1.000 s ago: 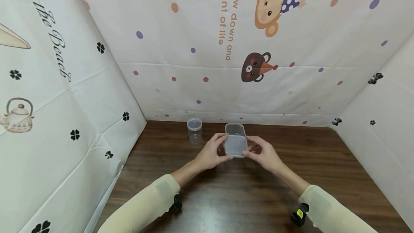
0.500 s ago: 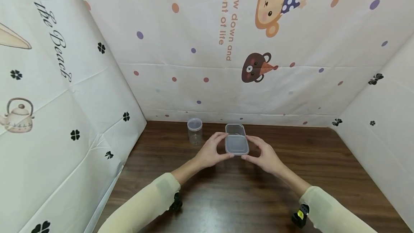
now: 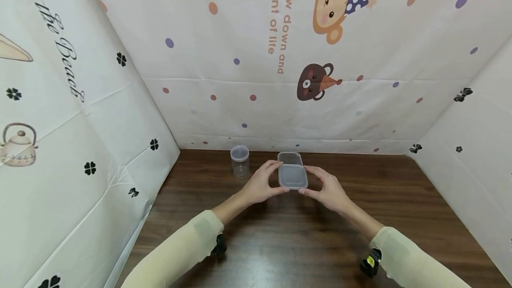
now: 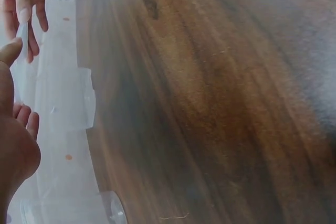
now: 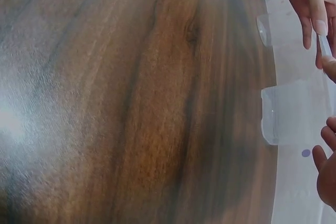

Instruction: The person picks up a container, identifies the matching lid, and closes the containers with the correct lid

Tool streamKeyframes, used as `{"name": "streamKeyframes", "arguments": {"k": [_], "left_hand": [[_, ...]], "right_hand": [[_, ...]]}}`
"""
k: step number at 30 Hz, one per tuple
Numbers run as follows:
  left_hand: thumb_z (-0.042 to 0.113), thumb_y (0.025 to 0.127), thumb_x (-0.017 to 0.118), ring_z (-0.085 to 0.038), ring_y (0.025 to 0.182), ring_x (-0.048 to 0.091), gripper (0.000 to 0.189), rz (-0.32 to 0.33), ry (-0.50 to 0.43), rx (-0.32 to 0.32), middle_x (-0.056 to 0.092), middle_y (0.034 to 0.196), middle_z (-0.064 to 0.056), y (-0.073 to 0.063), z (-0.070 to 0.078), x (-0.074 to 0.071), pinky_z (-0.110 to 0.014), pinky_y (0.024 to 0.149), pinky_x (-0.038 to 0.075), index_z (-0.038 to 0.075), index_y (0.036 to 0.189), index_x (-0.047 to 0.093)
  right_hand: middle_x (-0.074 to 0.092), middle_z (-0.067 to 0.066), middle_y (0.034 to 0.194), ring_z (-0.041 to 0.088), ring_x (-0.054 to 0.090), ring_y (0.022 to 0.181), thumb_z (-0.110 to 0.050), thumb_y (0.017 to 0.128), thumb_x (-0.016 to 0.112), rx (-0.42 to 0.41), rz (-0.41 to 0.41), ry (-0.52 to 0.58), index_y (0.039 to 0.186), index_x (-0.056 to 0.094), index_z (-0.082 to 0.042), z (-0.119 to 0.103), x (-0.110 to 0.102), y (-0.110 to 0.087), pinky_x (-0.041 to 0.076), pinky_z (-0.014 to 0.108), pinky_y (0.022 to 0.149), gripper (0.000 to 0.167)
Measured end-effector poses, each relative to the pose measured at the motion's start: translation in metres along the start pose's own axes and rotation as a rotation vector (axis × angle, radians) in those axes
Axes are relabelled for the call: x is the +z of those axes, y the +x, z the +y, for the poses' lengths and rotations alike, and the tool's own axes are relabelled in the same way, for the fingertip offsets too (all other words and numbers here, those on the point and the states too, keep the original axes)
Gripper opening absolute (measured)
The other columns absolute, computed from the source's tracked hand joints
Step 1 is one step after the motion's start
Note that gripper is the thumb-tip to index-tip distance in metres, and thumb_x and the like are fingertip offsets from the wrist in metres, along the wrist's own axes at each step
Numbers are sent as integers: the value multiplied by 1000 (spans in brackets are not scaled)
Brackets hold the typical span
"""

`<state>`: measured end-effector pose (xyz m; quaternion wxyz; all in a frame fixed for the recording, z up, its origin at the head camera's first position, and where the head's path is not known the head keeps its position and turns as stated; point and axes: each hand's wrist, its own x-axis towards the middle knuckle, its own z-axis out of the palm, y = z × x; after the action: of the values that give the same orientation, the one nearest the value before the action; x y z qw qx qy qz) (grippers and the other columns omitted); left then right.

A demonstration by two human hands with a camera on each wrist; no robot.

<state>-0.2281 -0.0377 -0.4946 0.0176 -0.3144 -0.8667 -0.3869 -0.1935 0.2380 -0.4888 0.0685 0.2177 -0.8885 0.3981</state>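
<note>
A square translucent lid [image 3: 293,177] is held between both hands, raised off the table and seen nearly edge-on in the left wrist view. My left hand [image 3: 259,185] pinches its left side, with the thumb at the near corner and fingers at the far one. On the opposite side my right hand [image 3: 327,190] grips it the same way. Behind and below the lid stands a clear square container [image 3: 290,158], partly covered by the lid in the head view. The left wrist view shows a gap between the hands and this container [image 4: 73,98].
Left of the hands, a clear round jar [image 3: 241,163] with a pale lid stands upright on the brown wooden table [image 3: 280,243]. Patterned white cloth [image 3: 256,57] hangs at the back and on both sides.
The lid has shifted slightly away from me over the container. My right thumb and fingers have moved onto its right corners. The jar and container stay where they were.
</note>
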Motion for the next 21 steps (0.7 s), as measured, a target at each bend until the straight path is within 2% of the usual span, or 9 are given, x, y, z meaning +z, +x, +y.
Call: {"name": "streamKeyframes", "arguments": {"k": [8,13,21], "left_hand": [[46,90,85,-29,124,62,85,27,21,10,53,150,-7,11,-4,3,-37,101,56,4,155,51],[43,91,86,-29,123,63,83,37,9,-1,51,152,-8,17,-7,1,-41,102,56,6,156,50],[40,93,84,-30,124,63,83,27,47,-23,50,154,-9,30,-11,-6,-38,101,56,6,159,47]], "right_hand": [[60,15,149,40,58,136,-33,87,91,-36,25,-38,150,57,-5,3,-5,9,52,65,103,77],[58,17,151,41,55,138,-35,87,91,-5,-3,-41,151,56,-4,5,-7,19,49,65,106,79],[56,18,152,42,53,139,-37,90,88,14,-16,-91,153,55,-4,9,-8,37,46,66,108,79]]}}
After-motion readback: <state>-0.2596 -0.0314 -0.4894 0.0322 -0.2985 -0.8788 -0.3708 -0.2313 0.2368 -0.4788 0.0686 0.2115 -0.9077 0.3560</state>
